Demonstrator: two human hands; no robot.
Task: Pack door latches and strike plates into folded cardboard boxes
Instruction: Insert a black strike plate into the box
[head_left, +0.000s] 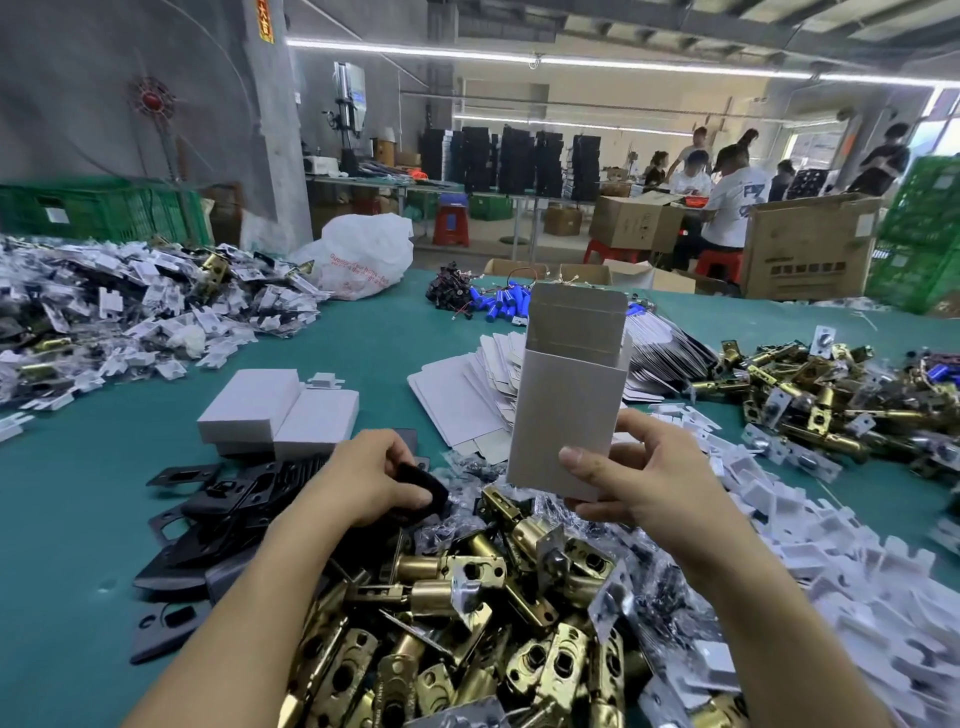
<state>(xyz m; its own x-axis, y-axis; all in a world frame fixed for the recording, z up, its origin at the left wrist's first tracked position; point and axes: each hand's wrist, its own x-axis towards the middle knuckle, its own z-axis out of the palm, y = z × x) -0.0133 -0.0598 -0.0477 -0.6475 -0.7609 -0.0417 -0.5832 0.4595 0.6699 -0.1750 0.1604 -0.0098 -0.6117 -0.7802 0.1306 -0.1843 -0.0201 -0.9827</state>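
Teal-covered worktable (363, 343), factory floor behind. Both forearms reach forward from the bottom edge. Left hand (363, 478) is low, palm down, over a heap of flat black metal strike plates (218, 519). Right hand (639, 467) is raised and holds an upright white folded cardboard box (566, 405) above the table, top flap open and standing up.

A pile of brass door latches (467, 623) lies between the arms, near the body. Closed white boxes (275, 410) sit left of centre, flat white box blanks (467, 395) behind the held box. Green plastic crates (98, 208) are at the far left, seated workers (727, 202) far right.

Left fingers are curled and pinch a dark curved plate (423, 486) against the thumb. Right thumb presses the box's front face near the bottom, with the fingers wrapped behind it.
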